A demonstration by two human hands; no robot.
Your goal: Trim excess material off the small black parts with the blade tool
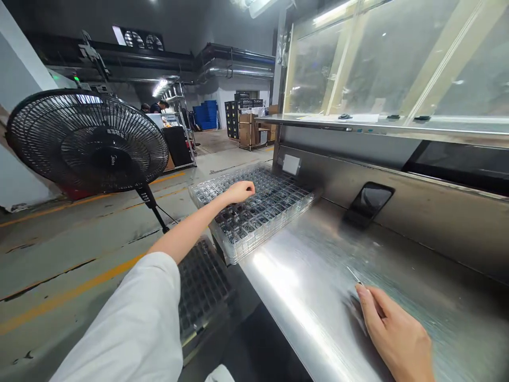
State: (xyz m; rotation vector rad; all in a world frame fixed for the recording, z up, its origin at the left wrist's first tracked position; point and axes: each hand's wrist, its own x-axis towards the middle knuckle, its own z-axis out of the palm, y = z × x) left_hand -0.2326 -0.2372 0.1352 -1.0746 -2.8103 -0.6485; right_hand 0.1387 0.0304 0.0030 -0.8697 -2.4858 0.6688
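Note:
My left hand [240, 192] is stretched out over the top of a stack of clear plastic compartment trays [270, 225]. Its fingers are curled closed, and whatever may be between them is hidden. Small dark parts [254, 215] fill many compartments of the upper tray. My right hand [393, 331] is low above the steel bench [294, 281], closed around a thin pointed metal tool [353, 275]. The tool's tip points up and left, away from my fingers; its exact kind is too small to tell.
A phone [368, 201] leans against the bench's back panel, under a shelf [358, 123] with clear panels above. More compartment trays [202, 281] sit lower, left of the bench. A black standing fan [113, 154] is at the left. Racks and blue crates [207, 115] stand farther back.

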